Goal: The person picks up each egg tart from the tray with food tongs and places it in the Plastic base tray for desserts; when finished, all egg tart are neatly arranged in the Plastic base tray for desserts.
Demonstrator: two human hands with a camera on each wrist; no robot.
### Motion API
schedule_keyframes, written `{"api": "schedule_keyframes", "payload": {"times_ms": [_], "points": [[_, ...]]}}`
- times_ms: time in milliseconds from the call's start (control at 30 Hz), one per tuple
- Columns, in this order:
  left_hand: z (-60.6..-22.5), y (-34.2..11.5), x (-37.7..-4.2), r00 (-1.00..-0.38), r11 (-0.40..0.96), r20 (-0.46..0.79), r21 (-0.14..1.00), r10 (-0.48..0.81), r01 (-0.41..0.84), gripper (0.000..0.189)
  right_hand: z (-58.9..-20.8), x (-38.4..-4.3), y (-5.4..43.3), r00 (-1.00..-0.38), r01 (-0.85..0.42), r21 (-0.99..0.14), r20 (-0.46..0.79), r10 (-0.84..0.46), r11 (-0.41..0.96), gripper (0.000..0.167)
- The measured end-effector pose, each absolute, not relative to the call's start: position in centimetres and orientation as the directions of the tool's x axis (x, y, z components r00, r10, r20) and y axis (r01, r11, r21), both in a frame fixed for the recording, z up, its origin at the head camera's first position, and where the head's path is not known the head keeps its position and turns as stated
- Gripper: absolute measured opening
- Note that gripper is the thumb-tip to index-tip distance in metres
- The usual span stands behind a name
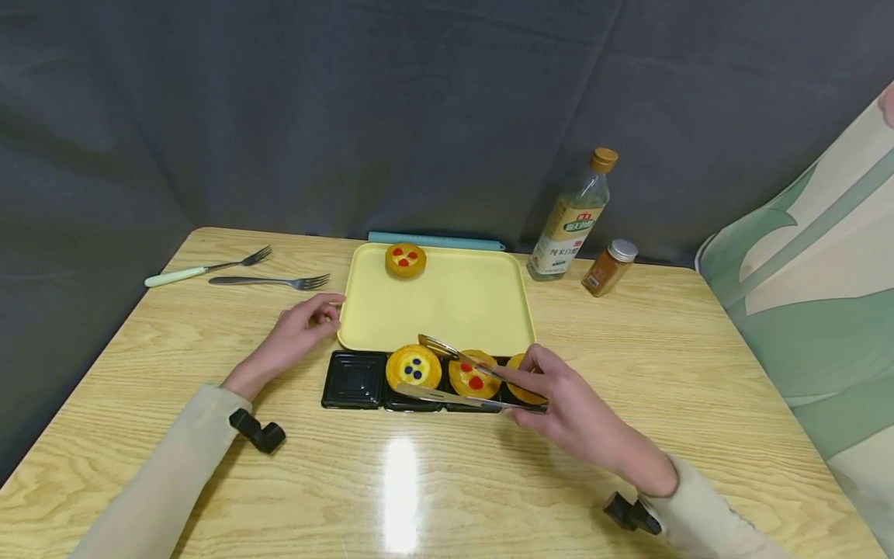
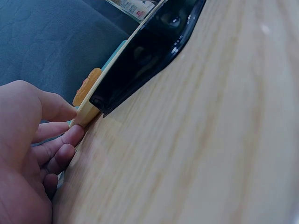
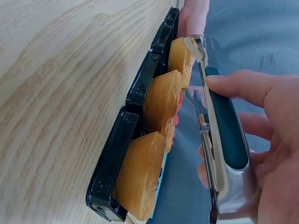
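Note:
My right hand grips metal tongs with dark green grip pads. Their spread arms reach left over the black four-part plastic container, and the tips stand on either side of a blue-dotted egg tart. To its right in the container sit a red-topped tart and another tart, partly hidden by my right hand. At the left edge of the yellow tray, my left hand pinches the rim between thumb and fingers. One red-dotted tart lies on this tray, near its back left.
Two forks lie left of the tray, one with a pale green handle and one all metal. Behind the tray is a blue bar. A glass bottle and a spice jar stand at the back right.

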State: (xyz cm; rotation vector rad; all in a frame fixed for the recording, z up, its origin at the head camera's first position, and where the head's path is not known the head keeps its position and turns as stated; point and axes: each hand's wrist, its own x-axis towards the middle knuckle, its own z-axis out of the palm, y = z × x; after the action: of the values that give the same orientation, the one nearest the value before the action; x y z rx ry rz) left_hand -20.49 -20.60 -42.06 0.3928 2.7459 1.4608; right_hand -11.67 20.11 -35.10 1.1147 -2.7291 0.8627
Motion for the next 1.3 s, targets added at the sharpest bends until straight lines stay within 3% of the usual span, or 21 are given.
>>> {"api": "schedule_keyframes", "payload": {"times_ms": [533,1033,1300], "points": [[-42.2,-20.6,-20.6,-0.971,0.533,0.096,0.822,0.217,0.2,0.044,-35.0,-11.5,20.2,-0.745,-0.653,-0.451,0.243,-0.621,0.608,0.059],[-42.2,-20.5,-20.6,-0.971,0.535,0.092,0.821,0.22,0.199,0.043,-33.3,-12.0,20.6,-0.721,-0.693,-0.408,0.362,-0.592,0.594,0.055],[-42.2,-20.6,-20.6,-0.971,0.531,0.091,0.824,0.222,0.198,0.043,-32.1,-13.3,20.1,-0.76,-0.649,-0.433,0.385,-0.523,0.625,0.056]]}}
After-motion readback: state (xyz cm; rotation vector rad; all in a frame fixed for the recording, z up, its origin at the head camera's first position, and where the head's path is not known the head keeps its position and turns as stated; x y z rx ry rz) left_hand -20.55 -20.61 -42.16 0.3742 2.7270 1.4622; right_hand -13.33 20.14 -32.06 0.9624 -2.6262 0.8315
